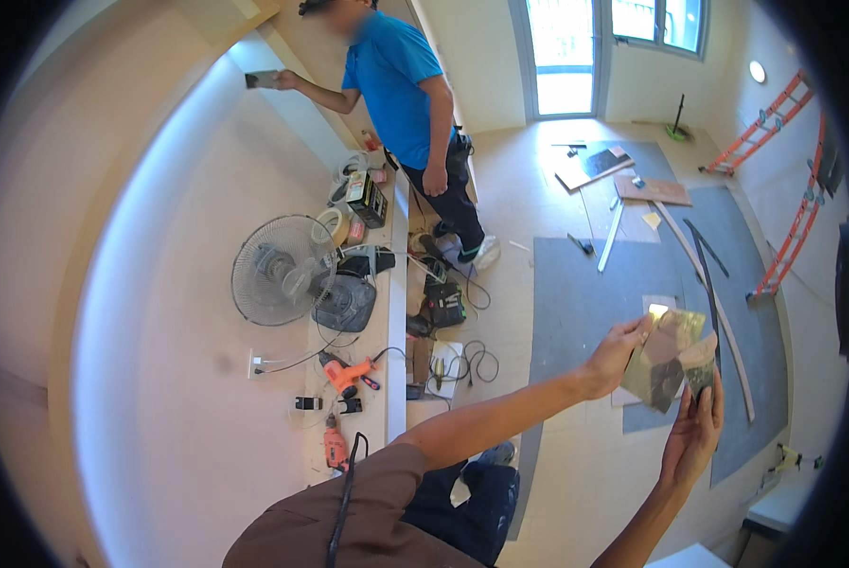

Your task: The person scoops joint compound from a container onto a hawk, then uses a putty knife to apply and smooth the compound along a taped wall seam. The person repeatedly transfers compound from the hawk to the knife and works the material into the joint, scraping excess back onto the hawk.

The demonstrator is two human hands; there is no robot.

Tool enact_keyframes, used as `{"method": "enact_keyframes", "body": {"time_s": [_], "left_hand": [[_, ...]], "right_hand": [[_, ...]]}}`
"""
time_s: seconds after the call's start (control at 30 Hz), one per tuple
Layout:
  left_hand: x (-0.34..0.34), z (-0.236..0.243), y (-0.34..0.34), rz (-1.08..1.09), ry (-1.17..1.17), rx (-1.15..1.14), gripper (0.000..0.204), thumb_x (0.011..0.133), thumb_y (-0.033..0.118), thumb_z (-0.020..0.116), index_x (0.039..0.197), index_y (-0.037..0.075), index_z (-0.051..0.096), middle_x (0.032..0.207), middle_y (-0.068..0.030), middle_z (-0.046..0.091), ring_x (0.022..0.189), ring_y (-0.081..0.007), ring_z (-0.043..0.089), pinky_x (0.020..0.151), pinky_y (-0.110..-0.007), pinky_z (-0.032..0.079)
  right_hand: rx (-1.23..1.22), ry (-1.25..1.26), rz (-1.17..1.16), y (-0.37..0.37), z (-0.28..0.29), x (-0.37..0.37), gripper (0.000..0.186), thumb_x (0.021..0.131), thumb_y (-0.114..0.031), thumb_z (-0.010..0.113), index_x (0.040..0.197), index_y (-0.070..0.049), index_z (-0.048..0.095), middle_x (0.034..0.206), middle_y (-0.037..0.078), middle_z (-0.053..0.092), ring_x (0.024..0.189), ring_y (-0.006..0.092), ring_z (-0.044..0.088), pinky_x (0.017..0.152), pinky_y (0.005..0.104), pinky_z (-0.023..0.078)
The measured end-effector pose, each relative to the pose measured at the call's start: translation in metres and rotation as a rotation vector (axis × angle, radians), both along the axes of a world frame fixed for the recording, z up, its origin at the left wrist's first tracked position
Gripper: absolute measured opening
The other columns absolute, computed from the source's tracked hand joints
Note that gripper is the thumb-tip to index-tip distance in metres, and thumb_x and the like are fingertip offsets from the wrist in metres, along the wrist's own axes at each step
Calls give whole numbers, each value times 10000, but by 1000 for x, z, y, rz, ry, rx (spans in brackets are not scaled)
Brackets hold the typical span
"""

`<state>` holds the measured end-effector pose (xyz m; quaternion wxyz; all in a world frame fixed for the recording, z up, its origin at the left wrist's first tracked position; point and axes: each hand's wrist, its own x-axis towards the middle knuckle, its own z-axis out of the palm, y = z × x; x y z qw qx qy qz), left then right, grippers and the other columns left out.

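Note:
My left hand pinches the upper left edge of a thin, square, mirror-like panel, held tilted in the air over the floor. Its shiny surface has a bronze tint and shows brownish reflected shapes. At its lower right edge, my right hand has its fingers closed on the same panel. Both arms are stretched out to the right, well away from the ledge. What lies behind the panel is partly hidden.
A co-worker in a blue shirt holds a flat scraper-like tool at the wall. The ledge bears a fan, an orange power drill and a red drill. Grey sheeting with wood strips covers the floor; an orange ladder leans right.

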<state>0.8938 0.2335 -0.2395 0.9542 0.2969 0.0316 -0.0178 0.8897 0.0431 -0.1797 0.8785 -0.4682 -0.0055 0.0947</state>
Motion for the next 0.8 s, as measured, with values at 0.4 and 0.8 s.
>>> {"method": "enact_keyframes", "body": {"time_s": [0.4,0.8], "left_hand": [[52,-119,86,-88,44,277,406,1073,291,416,1385,40,484,1350,-105,574,1247,-229,558,1065,-413,466],[173,-194,102,-151,59,359,463,1102,305,317,1441,6,420,1429,-116,524,1297,-234,521,1121,-392,398]], "right_hand": [[155,90,85,24,-97,59,339,977,-63,623,1293,54,581,1232,152,638,1112,218,650,941,338,571],[158,-107,10,86,-233,155,289,980,-13,588,1254,74,604,1179,137,663,1045,193,665,926,342,593]]}}
